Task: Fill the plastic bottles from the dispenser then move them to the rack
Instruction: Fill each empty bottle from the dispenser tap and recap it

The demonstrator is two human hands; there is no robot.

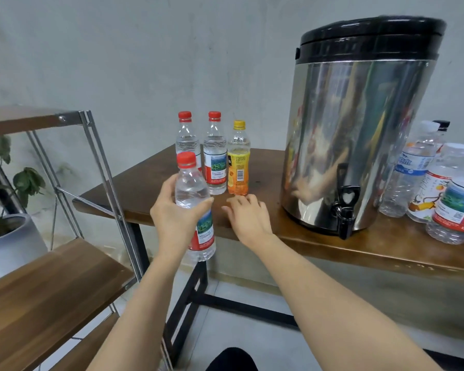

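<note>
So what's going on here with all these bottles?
A person's left hand grips a clear plastic bottle with a red cap, seemingly full, in front of the brown wooden table, near the metal-framed rack with wooden shelves. The right hand is open, low over the table. Three more capped bottles stand behind it; the steel dispenser with a black lid sits to the right.

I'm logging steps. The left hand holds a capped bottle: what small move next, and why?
Probably swing the held bottle left onto the rack shelf: it looks filled, its cap is on, and the left hand grips it near the rack.
</note>
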